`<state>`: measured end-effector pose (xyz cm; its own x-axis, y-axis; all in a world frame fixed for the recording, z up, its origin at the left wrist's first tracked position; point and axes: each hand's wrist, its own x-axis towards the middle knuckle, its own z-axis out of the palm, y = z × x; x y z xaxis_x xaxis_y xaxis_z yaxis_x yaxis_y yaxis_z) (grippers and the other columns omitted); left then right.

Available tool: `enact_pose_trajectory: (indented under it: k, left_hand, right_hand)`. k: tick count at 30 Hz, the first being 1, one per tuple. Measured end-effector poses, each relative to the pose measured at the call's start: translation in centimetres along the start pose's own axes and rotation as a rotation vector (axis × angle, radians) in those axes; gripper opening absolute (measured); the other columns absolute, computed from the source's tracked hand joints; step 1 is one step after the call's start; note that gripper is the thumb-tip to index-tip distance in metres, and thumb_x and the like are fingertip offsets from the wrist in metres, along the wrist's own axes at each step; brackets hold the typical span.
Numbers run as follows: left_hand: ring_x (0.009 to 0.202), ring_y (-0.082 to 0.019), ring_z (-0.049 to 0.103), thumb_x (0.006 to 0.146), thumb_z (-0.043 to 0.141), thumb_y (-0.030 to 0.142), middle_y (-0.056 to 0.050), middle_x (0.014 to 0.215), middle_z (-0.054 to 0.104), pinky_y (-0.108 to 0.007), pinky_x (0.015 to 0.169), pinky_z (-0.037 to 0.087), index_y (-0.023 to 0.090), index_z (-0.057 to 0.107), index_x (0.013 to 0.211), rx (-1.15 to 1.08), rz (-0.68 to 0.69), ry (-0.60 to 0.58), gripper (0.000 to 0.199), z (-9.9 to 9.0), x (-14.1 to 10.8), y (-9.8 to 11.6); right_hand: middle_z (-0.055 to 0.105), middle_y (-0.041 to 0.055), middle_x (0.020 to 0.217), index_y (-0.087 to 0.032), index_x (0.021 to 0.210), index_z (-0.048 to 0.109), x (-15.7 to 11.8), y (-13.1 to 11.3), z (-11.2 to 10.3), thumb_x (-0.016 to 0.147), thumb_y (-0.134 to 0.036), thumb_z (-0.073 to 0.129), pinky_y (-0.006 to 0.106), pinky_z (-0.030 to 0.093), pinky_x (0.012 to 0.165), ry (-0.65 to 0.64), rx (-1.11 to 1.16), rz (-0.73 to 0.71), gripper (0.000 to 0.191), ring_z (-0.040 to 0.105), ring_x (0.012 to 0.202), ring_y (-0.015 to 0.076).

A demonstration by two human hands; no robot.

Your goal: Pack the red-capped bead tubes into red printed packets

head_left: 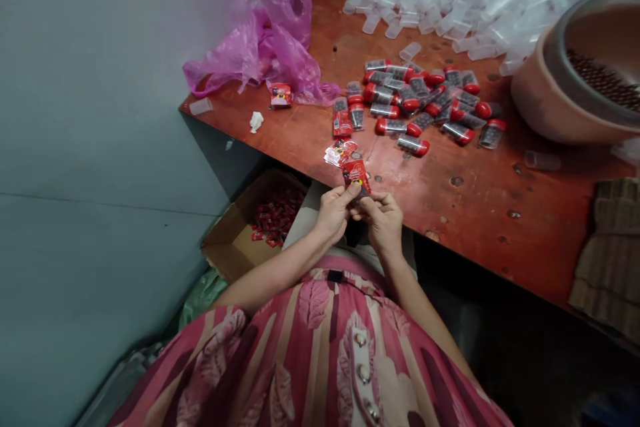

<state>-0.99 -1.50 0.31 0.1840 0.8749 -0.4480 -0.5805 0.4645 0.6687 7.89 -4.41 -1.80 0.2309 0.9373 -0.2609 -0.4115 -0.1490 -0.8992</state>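
At the table's near edge, my left hand (336, 209) and my right hand (386, 219) meet with fingers pinched. Between them they hold a red printed packet (356, 168), its lower end covered by my fingers and thumbs. Just beyond it lie red and white printed labels (340, 151). Past those, a clear tube with a red printed label (342, 119) rests beside a red-capped tube (357, 117). Several more clear tubes with red caps and dark contents (393, 127) lie loosely grouped to the right.
A pile of clear plastic tubes (450, 7) covers the back of the red table (470, 207). At right stands a large bowl (533, 97) of dark beads. A pink plastic bag (270, 40) lies at left. Below is an open cardboard box (225, 247) of small red packets.
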Motion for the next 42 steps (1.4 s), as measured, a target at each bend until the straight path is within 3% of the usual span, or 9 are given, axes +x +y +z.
enact_pose_trajectory:
  k: [4, 11, 16, 19, 22, 25, 29, 35, 42]
  left_hand:
    - [0.049, -0.005, 0.047, 0.058, 0.079, 0.04, 0.001, 0.059, 0.055, -0.018, 0.047, 0.039, 0.011, 0.057, 0.067, -0.063, -0.006, 0.019, 0.038, -1.1, -0.3, 0.9]
    - [0.053, -0.006, 0.052, 0.061, 0.078, 0.034, -0.001, 0.064, 0.06, -0.019, 0.053, 0.043, 0.01, 0.059, 0.069, -0.098, 0.067, 0.086, 0.031, -2.6, -1.1, 0.9]
    - [0.085, -0.017, 0.066, 0.074, 0.064, 0.049, -0.012, 0.096, 0.067, -0.029, 0.078, 0.052, 0.014, 0.061, 0.087, -0.194, 0.053, 0.351, 0.038, -7.2, -2.4, 1.5]
    - [0.077, -0.02, 0.068, 0.072, 0.064, 0.052, -0.015, 0.093, 0.068, -0.034, 0.075, 0.053, 0.012, 0.062, 0.088, 0.019, -0.054, 0.438, 0.043, -8.8, -2.7, 2.0]
    - [0.083, -0.021, 0.067, 0.074, 0.062, 0.05, -0.013, 0.097, 0.068, -0.036, 0.081, 0.052, 0.015, 0.066, 0.092, 0.434, 0.268, 0.315, 0.04, -7.8, -0.7, 3.2]
    - [0.121, -0.023, 0.05, 0.077, 0.063, 0.039, -0.008, 0.124, 0.06, -0.038, 0.106, 0.033, 0.024, 0.066, 0.105, 0.95, 0.656, 0.117, 0.032, -5.6, 3.4, 4.9]
    - [0.133, -0.029, 0.034, 0.075, 0.066, 0.029, -0.008, 0.133, 0.053, -0.05, 0.112, 0.015, 0.023, 0.066, 0.105, 1.382, 0.749, 0.108, 0.031, -3.9, 8.7, 5.5]
    - [0.132, -0.027, 0.036, 0.081, 0.058, 0.028, -0.005, 0.129, 0.057, -0.053, 0.111, 0.013, 0.025, 0.07, 0.094, 1.421, 0.79, 0.133, 0.017, -4.5, 10.2, 4.6]
    - [0.133, -0.023, 0.035, 0.082, 0.057, 0.029, -0.004, 0.131, 0.055, -0.048, 0.112, 0.018, 0.028, 0.068, 0.101, 1.156, 0.835, 0.0, 0.022, -2.8, 6.3, 3.7]
  right_hand:
    - [0.069, -0.0032, 0.068, -0.019, 0.091, 0.059, 0.0, 0.3, -0.2, 0.069, -0.033, 0.073, 0.025, 0.06, 0.062, -0.129, 0.001, 0.051, 0.03, 0.069, 0.06, 0.0118]
    - [0.067, -0.0048, 0.06, -0.019, 0.078, 0.056, 0.8, 0.8, 2.1, 0.065, -0.034, 0.075, 0.023, 0.058, 0.053, -0.144, -0.02, 0.113, 0.028, 0.065, 0.05, 0.0113]
    - [0.07, -0.0018, 0.068, -0.018, 0.08, 0.056, 0.6, 0.4, 2.5, 0.064, -0.035, 0.076, 0.023, 0.058, 0.055, -0.159, -0.064, 0.124, 0.03, 0.068, 0.058, 0.0119]
    - [0.07, -0.0005, 0.071, -0.017, 0.082, 0.057, 0.7, 0.4, 1.6, 0.068, -0.035, 0.073, 0.022, 0.056, 0.052, -0.149, -0.116, 0.11, 0.028, 0.067, 0.057, 0.0116]
    - [0.07, -0.0002, 0.071, -0.017, 0.082, 0.057, 0.9, 0.4, 1.2, 0.072, -0.037, 0.07, 0.021, 0.055, 0.048, -0.173, -0.15, 0.105, 0.026, 0.066, 0.055, 0.0106]
    - [0.069, -0.0003, 0.07, -0.017, 0.081, 0.057, 0.9, 0.3, 1.3, 0.073, -0.038, 0.068, 0.02, 0.053, 0.047, -0.187, -0.178, 0.093, 0.026, 0.064, 0.053, 0.0097]
    - [0.069, 0.0004, 0.07, -0.017, 0.08, 0.059, 0.5, -0.2, 1.1, 0.074, -0.039, 0.067, 0.02, 0.052, 0.048, -0.174, -0.229, 0.066, 0.024, 0.063, 0.053, 0.0094]
    - [0.068, 0.0007, 0.069, -0.017, 0.078, 0.059, 1.1, -1.2, 0.1, 0.074, -0.039, 0.066, 0.021, 0.05, 0.048, -0.161, -0.282, 0.032, 0.024, 0.062, 0.053, 0.0101]
    - [0.067, 0.0003, 0.097, -0.022, 0.103, 0.054, 5.1, -2.2, 0.8, 0.07, -0.036, 0.069, 0.026, 0.055, 0.067, -0.045, -0.148, -0.124, 0.038, 0.065, 0.078, 0.0115]
